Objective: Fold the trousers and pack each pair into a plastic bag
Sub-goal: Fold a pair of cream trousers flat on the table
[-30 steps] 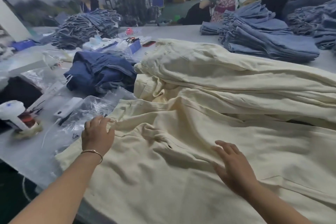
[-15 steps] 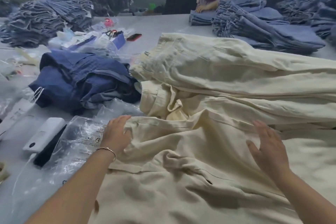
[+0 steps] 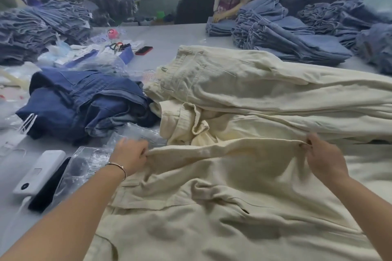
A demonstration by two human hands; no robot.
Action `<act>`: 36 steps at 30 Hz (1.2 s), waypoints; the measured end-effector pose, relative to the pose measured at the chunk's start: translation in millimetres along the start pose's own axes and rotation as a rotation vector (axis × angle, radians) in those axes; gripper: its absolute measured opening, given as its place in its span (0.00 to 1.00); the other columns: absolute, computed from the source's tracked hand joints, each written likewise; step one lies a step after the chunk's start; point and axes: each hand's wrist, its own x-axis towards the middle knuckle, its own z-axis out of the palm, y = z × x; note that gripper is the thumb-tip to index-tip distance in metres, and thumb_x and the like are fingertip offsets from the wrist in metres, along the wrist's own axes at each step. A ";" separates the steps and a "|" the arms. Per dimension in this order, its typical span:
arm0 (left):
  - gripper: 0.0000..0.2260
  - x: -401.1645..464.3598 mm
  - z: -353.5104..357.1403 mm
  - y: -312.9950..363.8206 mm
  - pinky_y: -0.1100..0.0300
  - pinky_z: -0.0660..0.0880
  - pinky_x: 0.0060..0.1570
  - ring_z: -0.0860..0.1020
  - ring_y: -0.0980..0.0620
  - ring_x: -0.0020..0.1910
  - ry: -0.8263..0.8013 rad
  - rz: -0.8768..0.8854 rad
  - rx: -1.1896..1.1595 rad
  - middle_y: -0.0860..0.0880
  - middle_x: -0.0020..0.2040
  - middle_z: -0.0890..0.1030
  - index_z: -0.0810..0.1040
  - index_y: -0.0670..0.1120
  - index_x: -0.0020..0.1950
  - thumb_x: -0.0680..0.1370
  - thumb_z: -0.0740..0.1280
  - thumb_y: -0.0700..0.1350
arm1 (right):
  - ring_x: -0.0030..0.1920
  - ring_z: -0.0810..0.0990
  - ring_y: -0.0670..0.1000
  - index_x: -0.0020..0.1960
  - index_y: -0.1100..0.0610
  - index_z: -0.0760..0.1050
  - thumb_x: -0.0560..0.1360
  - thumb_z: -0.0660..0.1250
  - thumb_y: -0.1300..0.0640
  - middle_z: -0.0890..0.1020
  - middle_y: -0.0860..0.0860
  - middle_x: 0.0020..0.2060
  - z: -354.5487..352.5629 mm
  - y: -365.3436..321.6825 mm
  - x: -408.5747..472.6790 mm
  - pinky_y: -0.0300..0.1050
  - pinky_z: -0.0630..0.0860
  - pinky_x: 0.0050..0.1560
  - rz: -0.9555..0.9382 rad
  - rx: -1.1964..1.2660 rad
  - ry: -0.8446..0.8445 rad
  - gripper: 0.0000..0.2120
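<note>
- Pinching the far edge of the nearest cream trousers [image 3: 222, 197], the left hand [image 3: 129, 158] has its fingers curled round a bunched fold of cloth at the left end of that edge.
- The right hand [image 3: 324, 158] grips the same edge further right, thumb and fingers closed on the fabric beside what looks like a button or rivet; the stretch of cloth between the two hands is lifted into a ridge.
- These trousers lie spread on the table [image 3: 169, 38] directly in front of the person, wrinkled across the seat and not yet folded.
- Judged from the task, the step in hand is the first fold. To do it well, both hands should keep even tension so the edge stays straight, carry it over in one motion, then smooth the creases flat before the next fold.
- A risk is that the loose wrinkles near the middle get trapped inside the fold and make the bundle too bulky for a bag.
- Just beyond lie more cream trousers [image 3: 265, 82], stacked lengthwise.
- A clear plastic bag [image 3: 89, 161] lies flat on the table just left of the left hand, within easy reach for packing.
- Further left sits a heap of dark blue jeans [image 3: 80, 104].
</note>
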 end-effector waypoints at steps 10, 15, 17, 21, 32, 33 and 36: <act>0.13 -113.2 -87.3 -3.2 0.50 0.65 0.44 0.74 0.39 0.41 0.510 -0.127 -0.013 0.43 0.34 0.78 0.80 0.44 0.36 0.63 0.57 0.39 | 0.31 0.73 0.64 0.46 0.59 0.68 0.78 0.58 0.54 0.74 0.63 0.32 -115.4 3.9 -49.6 0.49 0.65 0.32 -0.569 0.093 0.604 0.08; 0.08 -196.9 -59.5 -3.8 0.49 0.68 0.41 0.71 0.38 0.48 0.299 -0.347 -0.027 0.41 0.43 0.77 0.78 0.44 0.37 0.67 0.67 0.31 | 0.32 0.72 0.60 0.44 0.57 0.67 0.82 0.54 0.50 0.76 0.59 0.31 -105.5 35.6 -154.3 0.50 0.68 0.35 -0.917 0.212 0.502 0.13; 0.08 -221.7 -41.0 -5.0 0.50 0.71 0.45 0.70 0.40 0.52 0.145 -0.400 -0.045 0.42 0.48 0.76 0.75 0.47 0.40 0.69 0.66 0.33 | 0.32 0.69 0.54 0.43 0.54 0.66 0.81 0.56 0.48 0.75 0.54 0.30 -92.2 51.7 -193.8 0.48 0.69 0.34 -1.030 0.212 0.364 0.12; 0.08 -258.5 -4.7 5.1 0.54 0.71 0.46 0.74 0.43 0.53 -0.086 -0.411 -0.027 0.46 0.55 0.71 0.70 0.50 0.44 0.75 0.58 0.36 | 0.28 0.72 0.51 0.40 0.52 0.76 0.74 0.64 0.41 0.76 0.48 0.30 -53.3 78.6 -252.9 0.42 0.70 0.31 -1.215 0.022 0.061 0.15; 0.11 -264.2 7.5 -6.1 0.55 0.70 0.39 0.78 0.42 0.49 -0.032 -0.325 0.155 0.44 0.55 0.75 0.72 0.46 0.53 0.76 0.56 0.36 | 0.23 0.71 0.54 0.39 0.52 0.68 0.66 0.69 0.59 0.74 0.50 0.26 -45.0 72.5 -298.0 0.38 0.63 0.26 -0.908 -0.042 0.080 0.10; 0.10 -261.4 4.0 -10.1 0.55 0.69 0.37 0.78 0.42 0.48 0.020 -0.314 0.150 0.44 0.53 0.76 0.73 0.45 0.52 0.76 0.56 0.36 | 0.23 0.70 0.54 0.41 0.51 0.65 0.70 0.64 0.57 0.74 0.50 0.26 -52.5 69.0 -298.2 0.39 0.61 0.27 -0.878 -0.026 0.119 0.06; 0.08 -256.8 -0.1 -17.9 0.54 0.68 0.34 0.78 0.41 0.45 0.109 -0.280 0.130 0.42 0.50 0.76 0.73 0.44 0.49 0.75 0.58 0.35 | 0.24 0.70 0.54 0.41 0.50 0.63 0.72 0.61 0.55 0.74 0.50 0.27 -60.2 66.1 -307.6 0.39 0.61 0.29 -0.875 -0.053 0.134 0.06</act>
